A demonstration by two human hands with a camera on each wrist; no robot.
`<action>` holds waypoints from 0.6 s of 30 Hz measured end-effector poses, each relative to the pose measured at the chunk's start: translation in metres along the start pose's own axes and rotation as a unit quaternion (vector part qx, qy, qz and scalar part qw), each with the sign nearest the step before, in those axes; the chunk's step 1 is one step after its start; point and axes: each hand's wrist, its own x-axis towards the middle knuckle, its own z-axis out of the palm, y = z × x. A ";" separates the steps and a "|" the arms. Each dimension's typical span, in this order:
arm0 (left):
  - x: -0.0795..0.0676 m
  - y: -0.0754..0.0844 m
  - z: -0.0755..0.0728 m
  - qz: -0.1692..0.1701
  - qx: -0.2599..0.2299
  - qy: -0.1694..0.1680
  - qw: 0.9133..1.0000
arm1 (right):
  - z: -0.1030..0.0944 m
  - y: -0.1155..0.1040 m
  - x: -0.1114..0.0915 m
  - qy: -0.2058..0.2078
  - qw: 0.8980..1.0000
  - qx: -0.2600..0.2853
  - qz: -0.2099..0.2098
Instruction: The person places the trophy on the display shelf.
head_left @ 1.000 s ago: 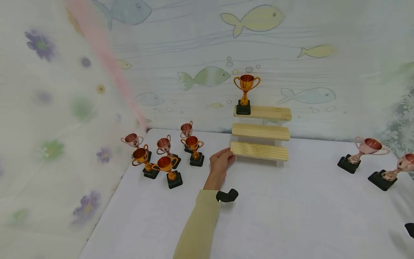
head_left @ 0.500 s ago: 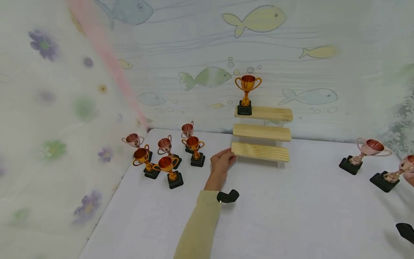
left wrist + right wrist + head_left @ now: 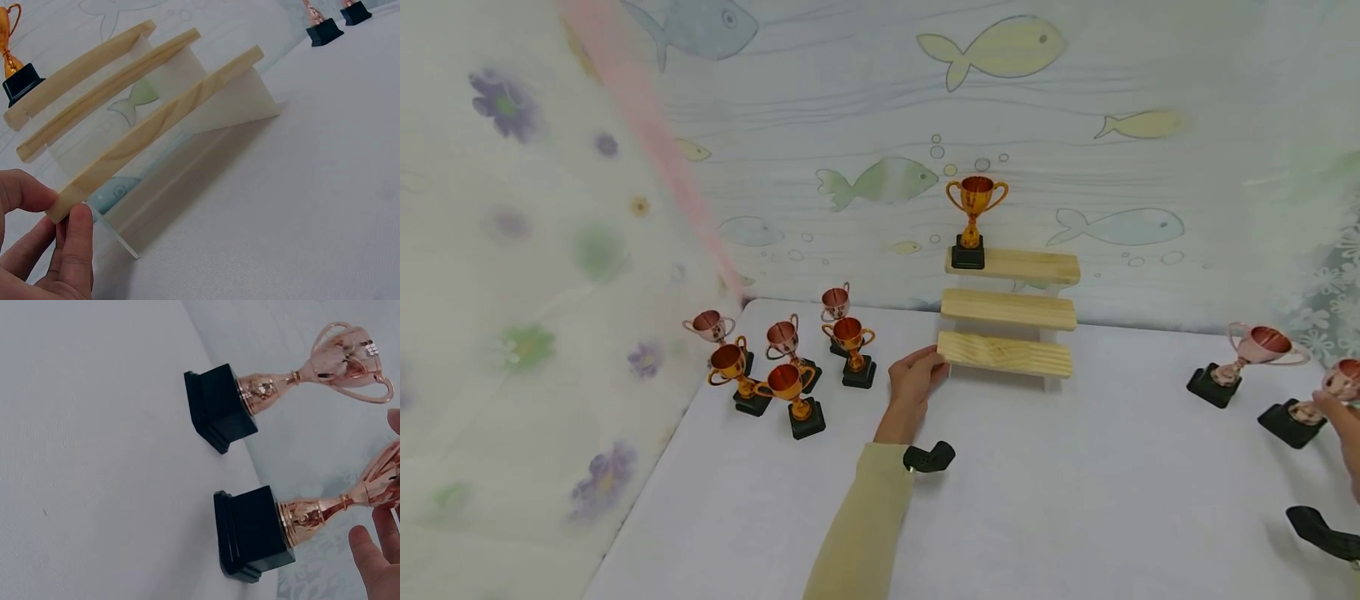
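Observation:
My left hand point(image 3: 912, 390) pinches the left end of the lowest board of a three-step wooden display stand point(image 3: 1006, 354), thumb above and fingers below in the left wrist view. A gold trophy cup point(image 3: 976, 197) on a black base stands at the left end of the top step. At the far right, my right hand point(image 3: 1343, 433) is around the bowl of a rose-gold trophy point(image 3: 307, 520), partly out of frame. Its thumb looks apart from the bowl in the right wrist view, its fingers close beneath. That trophy's base is on the table. Another rose-gold trophy point(image 3: 1255, 346) stands beside it.
Several gold trophies point(image 3: 786, 382) and rose-gold trophies point(image 3: 782, 337) stand grouped on the left of the white table point(image 3: 1075, 500). A fish-patterned backdrop point(image 3: 865, 100) rises directly behind the stand, and a flowered one point(image 3: 535, 275) borders the left side.
My right hand has come in from the right edge and reached the nearer rose-gold trophy. The left hand keeps its pinch on the stand. The head view has shifted slightly.

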 end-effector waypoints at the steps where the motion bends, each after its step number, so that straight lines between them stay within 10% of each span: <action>1: 0.001 0.000 0.000 0.001 0.000 0.000 1.000 | 0.001 -0.002 -0.002 -0.006 1.000 0.003 0.015; 13: 0.000 0.000 -0.001 -0.001 0.003 -0.001 1.000 | 0.004 -0.097 -0.071 0.111 0.991 0.014 0.071; 18: -0.001 -0.001 -0.001 -0.006 0.004 0.002 1.000 | 0.007 -0.073 -0.055 0.121 0.986 0.029 0.115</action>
